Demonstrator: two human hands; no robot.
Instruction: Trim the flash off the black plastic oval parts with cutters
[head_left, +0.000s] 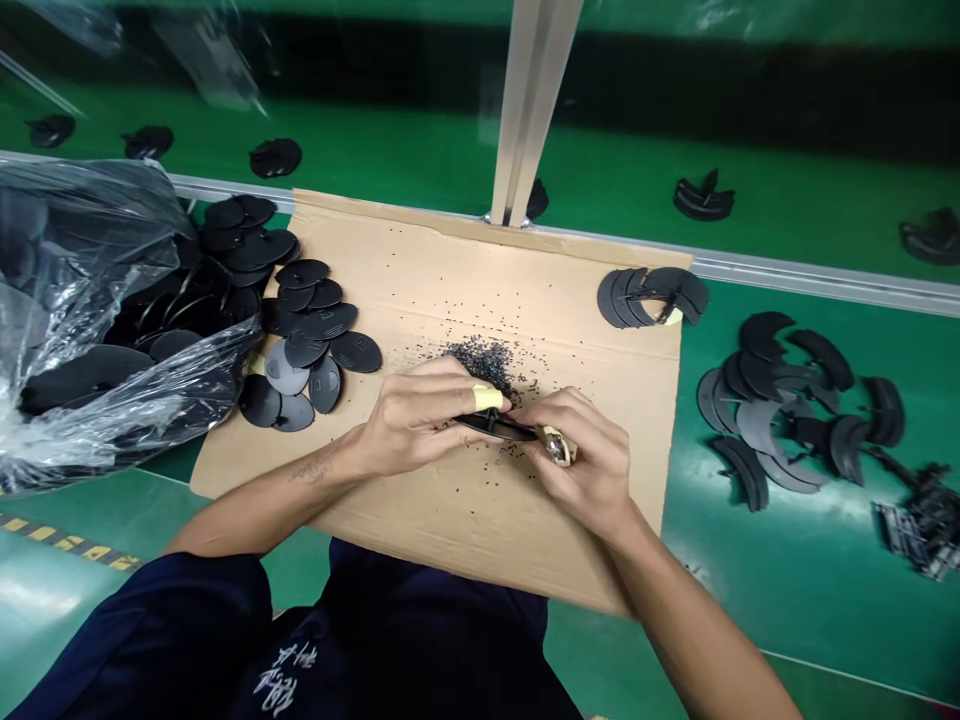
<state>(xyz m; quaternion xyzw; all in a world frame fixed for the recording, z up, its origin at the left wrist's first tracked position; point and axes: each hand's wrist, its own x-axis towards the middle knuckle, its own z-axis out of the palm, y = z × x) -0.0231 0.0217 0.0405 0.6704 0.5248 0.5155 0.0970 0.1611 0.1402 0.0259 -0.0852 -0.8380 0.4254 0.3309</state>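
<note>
Over the cardboard sheet (420, 540), my left hand (420, 415) is closed on a dark, thin black plastic part (496, 430), holding it from its left side. Yellow tape wraps one of its fingers. My right hand (585, 455) is closed at the part's right end, with a small shiny metal-tipped tool (556, 446) showing between its fingers; its kind is mostly hidden by the grip. Just beyond both hands lies a heap of tiny black bits (480, 358), with more scattered over the cardboard.
Black oval discs (322, 322) lie to the left, beside a clear plastic bag (82, 250) full of more. Curved black pieces (757, 425) lie at right, some on the cardboard's corner (637, 298). Small dark parts (926, 520) sit far right. A metal post (534, 110) stands behind.
</note>
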